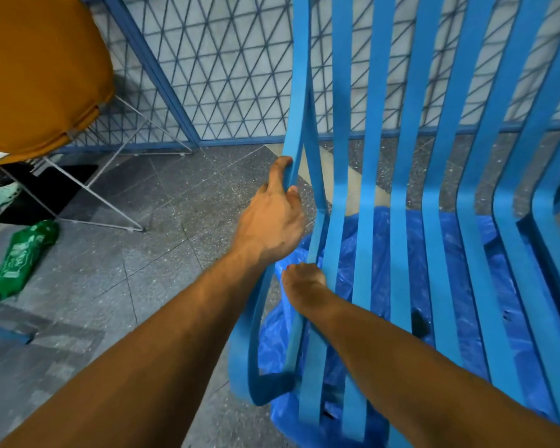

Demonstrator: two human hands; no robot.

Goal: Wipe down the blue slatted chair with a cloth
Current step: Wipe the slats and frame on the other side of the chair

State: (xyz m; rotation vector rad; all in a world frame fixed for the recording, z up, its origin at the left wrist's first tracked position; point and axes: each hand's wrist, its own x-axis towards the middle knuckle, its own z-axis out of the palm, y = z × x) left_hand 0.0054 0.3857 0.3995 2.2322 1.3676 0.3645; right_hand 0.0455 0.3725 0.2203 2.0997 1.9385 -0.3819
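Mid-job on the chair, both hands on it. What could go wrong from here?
1. No cloth shows in either hand; the left hand only grips the outer slat of the chair.
2. The right hand has its fingers hidden between slats; a shift could pinch them.
3. The blue plastic sheet under the chair might let it slide.

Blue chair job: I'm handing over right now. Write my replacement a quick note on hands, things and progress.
Left hand: grip round the outer left slat of the chair.
Right hand: lower down, fingers hooked behind the next slat.
Cloth: not in view. A blue plastic sheet lies under the chair.
Done: cannot tell what has been wiped.
Left: find the cloth, then wipe the slats.
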